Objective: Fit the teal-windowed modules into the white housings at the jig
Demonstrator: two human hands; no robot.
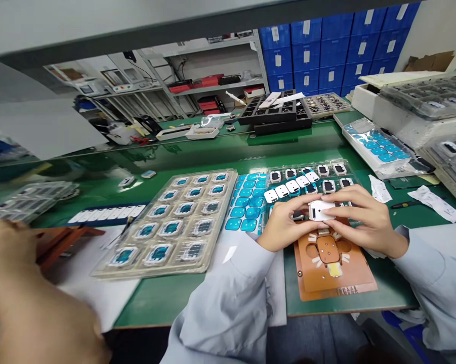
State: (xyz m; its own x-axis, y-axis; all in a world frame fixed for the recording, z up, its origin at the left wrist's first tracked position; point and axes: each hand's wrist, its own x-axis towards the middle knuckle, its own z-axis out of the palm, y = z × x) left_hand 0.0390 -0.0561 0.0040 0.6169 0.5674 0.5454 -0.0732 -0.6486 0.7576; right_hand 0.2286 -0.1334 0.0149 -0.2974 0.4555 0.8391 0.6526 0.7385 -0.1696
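Observation:
Between my two hands is a small white watch-like housing (319, 210) with a dark slot along one side. My left hand (288, 222) grips its left edge with thumb and fingers. On the other side, my right hand (364, 217) pinches it, fingertips resting on its face. Just below lies an orange fixture plate (336, 283) with a rounded recess and pale tape strips around it. Behind my hands is a clear tray (355, 174) of white-and-black housings, partly covered by a strip of white pieces (292, 187). Blue film stickers (246, 199) lie to the left.
A large clear tray (202, 263) of housings with teal faces stands left of my arm. At far left, a co-worker's arm (34, 303) reaches over a brown fixture (66, 242). Black trays (275, 114) sit at the back; a film-topped box (377, 144) and white wrappers (434, 202) lie right.

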